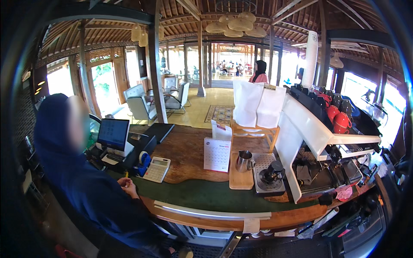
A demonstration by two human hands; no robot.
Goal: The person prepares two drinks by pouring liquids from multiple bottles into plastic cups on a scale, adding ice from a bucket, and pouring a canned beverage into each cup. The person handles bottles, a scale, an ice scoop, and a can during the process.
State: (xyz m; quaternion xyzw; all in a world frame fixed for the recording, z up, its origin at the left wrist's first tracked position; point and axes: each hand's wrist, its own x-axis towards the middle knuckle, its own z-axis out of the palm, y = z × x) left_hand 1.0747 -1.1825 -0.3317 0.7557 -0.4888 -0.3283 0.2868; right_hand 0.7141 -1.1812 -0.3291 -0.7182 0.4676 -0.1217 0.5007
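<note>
Neither my left hand nor my right hand is in view. Before me runs a wooden counter with a dark green strip along its near side. A steel milk pitcher stands on a wooden board. Beside it, a black portafilter or tamping tool rests on a perforated metal drip tray; which of the two cannot be told. A desk calendar is upright left of the pitcher. Further left lie a calculator and a blue tape dispenser. An espresso machine fills the right side.
A co-worker in dark blue stands at the left, hands together by the counter edge, near a point-of-sale screen. White bags sit on a wooden stand. Red cups top the machine. A paper slip hangs from the edge.
</note>
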